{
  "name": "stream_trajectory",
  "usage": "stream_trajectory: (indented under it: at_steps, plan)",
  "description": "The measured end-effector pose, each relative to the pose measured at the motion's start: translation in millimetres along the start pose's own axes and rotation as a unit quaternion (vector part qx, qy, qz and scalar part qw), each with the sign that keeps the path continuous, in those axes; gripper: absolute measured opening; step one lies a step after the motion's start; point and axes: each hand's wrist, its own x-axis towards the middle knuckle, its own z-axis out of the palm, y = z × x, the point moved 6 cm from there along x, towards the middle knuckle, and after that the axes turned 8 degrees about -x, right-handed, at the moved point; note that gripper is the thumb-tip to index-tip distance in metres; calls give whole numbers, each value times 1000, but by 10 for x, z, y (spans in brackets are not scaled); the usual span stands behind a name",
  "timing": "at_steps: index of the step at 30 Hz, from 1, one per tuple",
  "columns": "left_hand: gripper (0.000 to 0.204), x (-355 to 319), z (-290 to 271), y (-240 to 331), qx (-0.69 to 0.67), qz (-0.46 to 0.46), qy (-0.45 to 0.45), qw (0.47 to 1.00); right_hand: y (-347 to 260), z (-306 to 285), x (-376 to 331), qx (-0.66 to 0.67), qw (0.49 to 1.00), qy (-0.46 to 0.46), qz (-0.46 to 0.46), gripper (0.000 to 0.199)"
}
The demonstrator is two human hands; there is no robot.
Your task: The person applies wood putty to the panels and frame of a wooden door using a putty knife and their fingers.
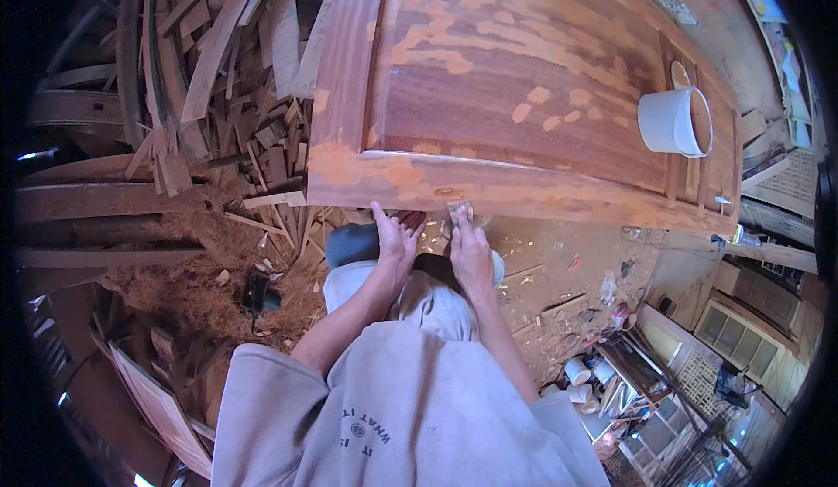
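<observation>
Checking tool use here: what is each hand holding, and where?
Right hand grips a putty knife by its handle, blade at the door edge. Left hand holds nothing.

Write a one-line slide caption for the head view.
Right hand presses a putty knife to the wooden door's near edge, left hand beside it, white tub on top.

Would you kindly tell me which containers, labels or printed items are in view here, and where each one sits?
White tub: lying on its side on the wooden door panel, right end, round.
Small white pots: on the floor, lower right.
Printed sheet: far right edge, pale, dark print.
</observation>
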Motion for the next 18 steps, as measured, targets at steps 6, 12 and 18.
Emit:
stream_trajectory:
  at_steps: [6, 12, 18]
  plan:
    - [102, 4, 0, -19, 2, 12, 45, 999, -501, -331, 261, -87, 988, -76, -105, 44]
    - [101, 32, -7, -33, -7, 9, 39, 999, -284, -320, 584, -199, 955, -150, -162, 37]
    - [106, 46, -82, -9, -16, 10, 32, 999, -3, -713, 643, -220, 947, -174, -154, 34]
